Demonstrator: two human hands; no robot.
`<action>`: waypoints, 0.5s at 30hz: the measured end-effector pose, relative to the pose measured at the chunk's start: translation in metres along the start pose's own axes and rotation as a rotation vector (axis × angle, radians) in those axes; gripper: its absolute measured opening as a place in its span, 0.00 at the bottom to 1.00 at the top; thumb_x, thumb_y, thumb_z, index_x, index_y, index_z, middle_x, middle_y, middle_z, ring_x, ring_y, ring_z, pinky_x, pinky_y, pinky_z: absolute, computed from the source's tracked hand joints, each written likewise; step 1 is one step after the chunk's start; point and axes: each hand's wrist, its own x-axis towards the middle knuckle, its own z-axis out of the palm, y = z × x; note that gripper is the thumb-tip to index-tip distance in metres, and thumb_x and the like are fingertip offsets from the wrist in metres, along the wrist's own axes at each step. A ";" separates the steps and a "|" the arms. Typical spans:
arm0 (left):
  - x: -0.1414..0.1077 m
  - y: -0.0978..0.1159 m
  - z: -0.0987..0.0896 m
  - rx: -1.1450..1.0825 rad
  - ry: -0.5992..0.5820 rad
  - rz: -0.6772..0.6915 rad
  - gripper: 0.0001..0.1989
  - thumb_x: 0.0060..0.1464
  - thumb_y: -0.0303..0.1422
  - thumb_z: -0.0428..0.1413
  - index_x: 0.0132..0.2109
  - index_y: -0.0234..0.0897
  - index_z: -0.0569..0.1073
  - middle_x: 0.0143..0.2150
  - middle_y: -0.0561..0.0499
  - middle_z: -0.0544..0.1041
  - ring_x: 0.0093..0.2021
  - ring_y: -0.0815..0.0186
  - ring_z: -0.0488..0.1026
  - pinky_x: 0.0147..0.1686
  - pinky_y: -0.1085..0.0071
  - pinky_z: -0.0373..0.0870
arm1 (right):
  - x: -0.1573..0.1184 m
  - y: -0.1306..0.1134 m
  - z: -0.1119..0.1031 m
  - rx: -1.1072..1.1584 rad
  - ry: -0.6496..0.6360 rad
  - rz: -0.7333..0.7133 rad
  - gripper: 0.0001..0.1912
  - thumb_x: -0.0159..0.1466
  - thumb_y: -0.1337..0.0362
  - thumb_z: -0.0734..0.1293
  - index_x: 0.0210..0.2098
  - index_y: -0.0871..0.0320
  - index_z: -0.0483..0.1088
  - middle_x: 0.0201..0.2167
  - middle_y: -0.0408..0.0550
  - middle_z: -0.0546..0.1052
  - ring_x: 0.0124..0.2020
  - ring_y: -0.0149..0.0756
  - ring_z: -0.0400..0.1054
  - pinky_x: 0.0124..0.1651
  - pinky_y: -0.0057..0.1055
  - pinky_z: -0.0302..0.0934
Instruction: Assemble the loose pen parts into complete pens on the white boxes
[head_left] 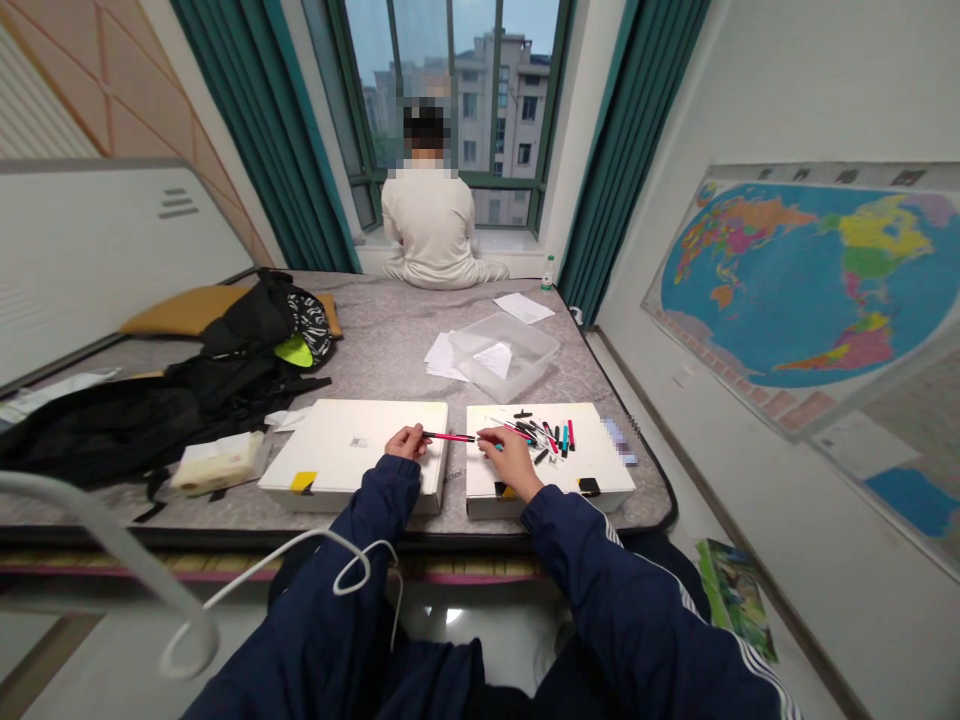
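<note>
My left hand [407, 441] pinches a slim red marker [450, 436] over a white flat box [352, 450]. The marker points right, and its far end almost meets my right hand [511, 460]. That hand's fingertips pinch something small, with a teal-tipped piece [499, 447] showing below them; the fingers partly hide it. Beside it, a loose heap of several black, red and teal marker parts [544, 438] lies on a second white flat box [592, 460].
Both boxes rest on a grey mattress [390, 330] with a clear plastic tub [504, 355] and papers [446, 357] behind them. A black bag [225, 400] lies left. A seated person [431, 220] faces the window. A white cable [112, 530] crosses the lower left.
</note>
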 end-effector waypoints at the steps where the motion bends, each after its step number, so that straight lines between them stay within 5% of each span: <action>1: 0.000 0.000 0.000 -0.002 0.001 0.004 0.26 0.34 0.55 0.61 0.23 0.36 0.64 0.19 0.51 0.73 0.13 0.76 0.61 0.14 0.77 0.54 | -0.001 -0.001 0.001 -0.002 0.014 0.010 0.08 0.60 0.65 0.65 0.38 0.58 0.74 0.34 0.48 0.78 0.36 0.36 0.71 0.42 0.33 0.64; 15: 0.001 -0.001 -0.001 0.002 0.002 -0.013 0.26 0.33 0.55 0.62 0.23 0.36 0.65 0.18 0.52 0.73 0.12 0.76 0.59 0.12 0.78 0.50 | -0.010 0.000 0.001 -0.241 -0.145 -0.233 0.08 0.66 0.64 0.62 0.39 0.57 0.72 0.37 0.50 0.76 0.40 0.38 0.70 0.47 0.33 0.61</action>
